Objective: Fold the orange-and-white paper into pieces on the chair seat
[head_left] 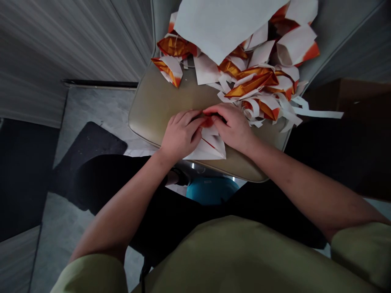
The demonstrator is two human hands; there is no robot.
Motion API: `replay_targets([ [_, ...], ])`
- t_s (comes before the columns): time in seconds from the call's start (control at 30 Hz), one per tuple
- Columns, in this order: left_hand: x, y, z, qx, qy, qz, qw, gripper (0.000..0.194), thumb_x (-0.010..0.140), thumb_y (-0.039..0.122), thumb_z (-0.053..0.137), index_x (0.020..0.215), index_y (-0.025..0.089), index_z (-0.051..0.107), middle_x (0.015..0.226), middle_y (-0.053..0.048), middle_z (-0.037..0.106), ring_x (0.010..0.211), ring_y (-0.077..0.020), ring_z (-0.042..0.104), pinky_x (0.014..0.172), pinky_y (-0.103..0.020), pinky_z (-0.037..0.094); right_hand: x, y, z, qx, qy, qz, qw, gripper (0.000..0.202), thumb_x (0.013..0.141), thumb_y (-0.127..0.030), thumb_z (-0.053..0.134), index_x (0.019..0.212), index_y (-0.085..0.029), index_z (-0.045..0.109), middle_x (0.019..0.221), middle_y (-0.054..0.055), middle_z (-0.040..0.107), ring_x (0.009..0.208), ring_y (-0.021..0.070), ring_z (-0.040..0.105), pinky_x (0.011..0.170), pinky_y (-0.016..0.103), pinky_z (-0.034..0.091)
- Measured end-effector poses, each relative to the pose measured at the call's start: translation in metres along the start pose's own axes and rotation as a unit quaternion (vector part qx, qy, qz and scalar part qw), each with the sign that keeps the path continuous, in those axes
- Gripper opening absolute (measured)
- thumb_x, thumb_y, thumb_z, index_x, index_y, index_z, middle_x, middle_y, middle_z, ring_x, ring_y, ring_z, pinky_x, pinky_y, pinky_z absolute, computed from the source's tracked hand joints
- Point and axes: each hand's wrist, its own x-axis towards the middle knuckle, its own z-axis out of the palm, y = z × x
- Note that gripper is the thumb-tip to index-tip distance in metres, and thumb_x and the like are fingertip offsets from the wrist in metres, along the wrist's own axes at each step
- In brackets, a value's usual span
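Note:
My left hand [184,134] and my right hand [233,126] meet over a folded sheet of white paper [210,148] with red-orange on its folded part. Fingers of both hands are closed on the paper's upper folds, the thumbs close together. The sheet's pointed lower part shows below the hands, at the front edge of the chair seat [159,101]. Part of the fold is hidden under the fingers. Beyond my right hand lies a pile of folded gold, red and white papers [253,83]. One small folded piece [169,69] lies apart, toward the left.
A large white sheet [220,24] covers the back of the pile. Loose paper strips [320,113] hang past the seat's right side. A blue object [212,190] is under the chair. A dark mat [91,142] lies on the floor at left, and a cardboard box [360,95] stands at right.

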Motion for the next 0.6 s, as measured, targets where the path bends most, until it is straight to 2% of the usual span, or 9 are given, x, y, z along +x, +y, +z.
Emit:
replay_targets([
  [0.27,-0.0008,-0.0015,0.0017,-0.006,0.004,0.001,1.0,0.035,0.1,0.024,0.048,0.128,0.024,0.068,0.14,-0.009,0.065,0.131,-0.0283,0.057,0.111,-0.047,0.043,-0.0003,-0.0022,-0.0018,0.074,0.019,0.056,0.995,0.033,0.092,-0.013,0.045,0.11,-0.023,0.071,0.104,0.003,0.078,0.099,0.0218,0.071,0.093,0.041,0.054],
  [0.43,-0.0004,-0.0017,0.0009,-0.006,-0.004,-0.001,1.0,0.038,0.099,0.021,0.046,0.131,0.024,0.067,0.141,-0.01,0.064,0.131,-0.0282,0.056,0.111,-0.046,0.043,0.0004,-0.0016,-0.0009,0.013,0.002,0.028,1.0,0.029,0.087,-0.016,0.055,0.11,-0.022,0.072,0.108,0.006,0.077,0.101,0.0247,0.069,0.093,0.042,0.053],
  [0.6,-0.0008,-0.0023,0.0013,-0.001,-0.005,0.005,1.0,0.036,0.098,0.019,0.047,0.123,0.025,0.072,0.14,-0.01,0.064,0.131,-0.0294,0.056,0.111,-0.048,0.042,0.0013,-0.002,-0.0004,-0.033,-0.022,0.006,0.999,0.029,0.087,-0.018,0.059,0.112,-0.023,0.073,0.108,0.007,0.076,0.104,0.0272,0.066,0.095,0.045,0.049],
])
